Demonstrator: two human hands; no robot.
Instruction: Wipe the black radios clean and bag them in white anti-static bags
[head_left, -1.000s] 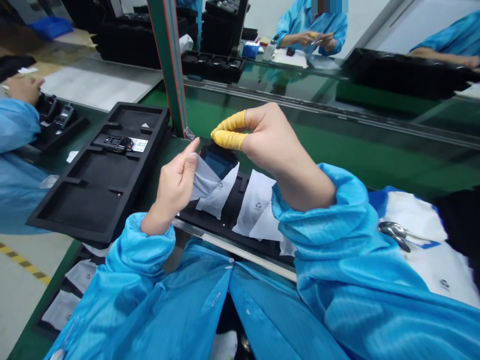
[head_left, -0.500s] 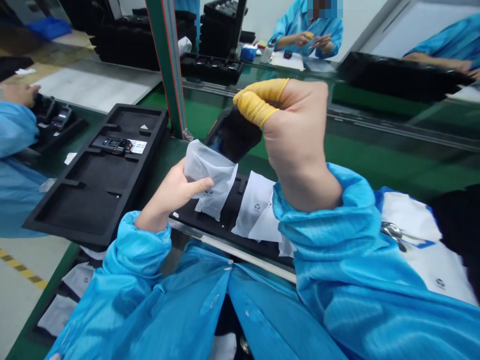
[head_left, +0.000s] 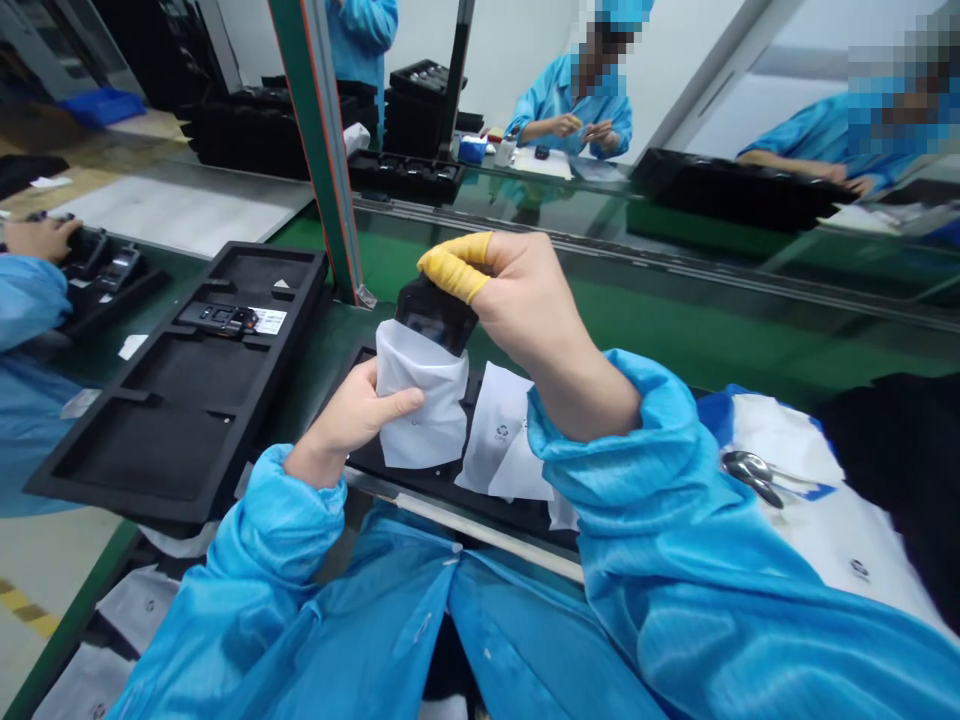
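Note:
My left hand (head_left: 356, 415) is closed on a white translucent bag (head_left: 426, 410), thumb across its front. A black device with a dark glossy face (head_left: 435, 315) sits partly inside the bag's mouth. Yellow finger covers sheathe the thumb and forefinger of my right hand (head_left: 517, 290), which pinches the device's upper end. The lower part of the device is hidden in the bag. Beneath both hands lies a black foam tray (head_left: 450, 480), with more white bags (head_left: 499, 430) in it, printed with a recycling mark.
To the left, another black foam tray (head_left: 161, 440) holds one device (head_left: 221, 318). A metal tool (head_left: 754, 475) rests on white bags (head_left: 832, 540) at right. A green post (head_left: 319, 130) rises ahead. Co-workers sit beyond the glass ledge, and a person's hand (head_left: 45, 238) shows far left.
My right hand has moved down and left, pushing the device deeper into the bag. The bag now looks fuller and straighter. The camera view has shifted somewhat.

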